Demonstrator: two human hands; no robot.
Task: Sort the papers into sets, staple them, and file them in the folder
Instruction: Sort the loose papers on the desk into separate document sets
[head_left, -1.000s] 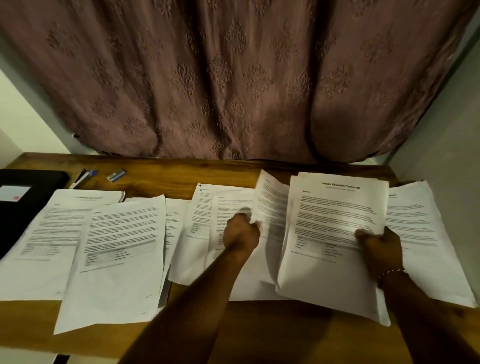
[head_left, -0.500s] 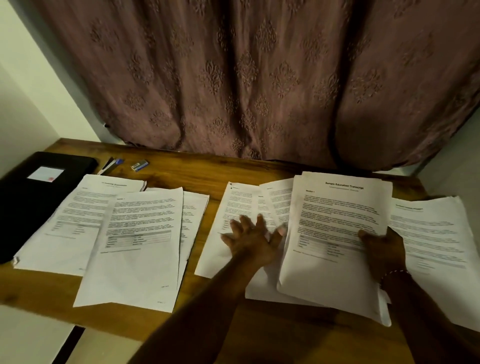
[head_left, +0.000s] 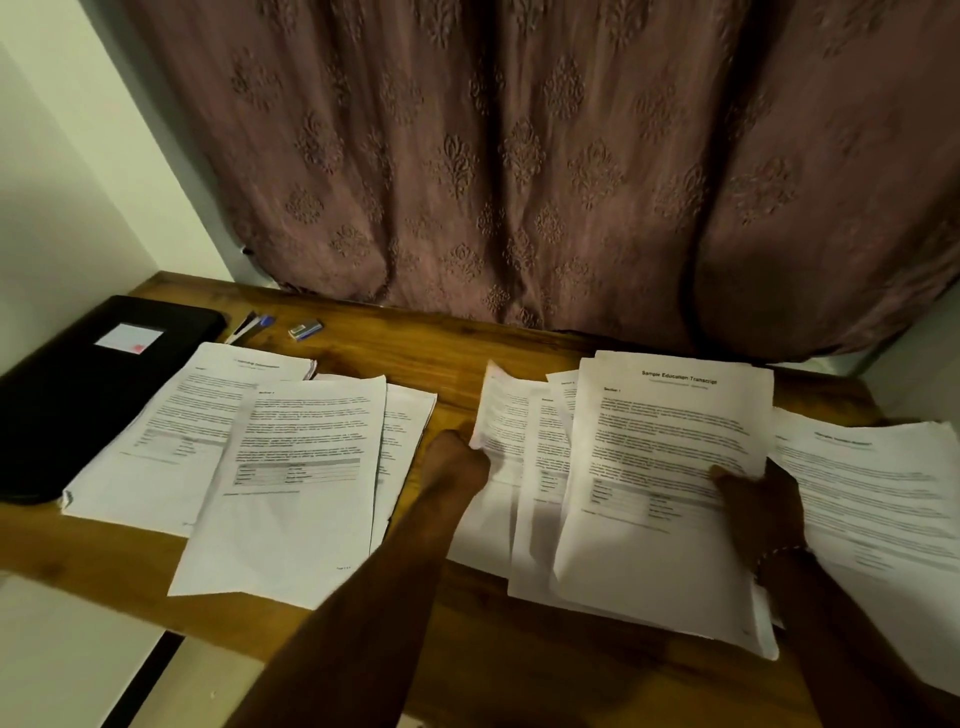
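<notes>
Head view looks down on a wooden table (head_left: 441, 358) covered with printed papers. The left hand (head_left: 460, 465) has its fingers curled on the left edge of one sheet (head_left: 501, 415), which bends up from the middle papers. The right hand (head_left: 758, 501) grips the transcript stack (head_left: 660, 457), thumb on top. A left pile (head_left: 291, 467) and a right pile (head_left: 878, 493) lie flat. The black folder (head_left: 78, 395) lies closed at the left end, near a small stapler (head_left: 305, 329).
</notes>
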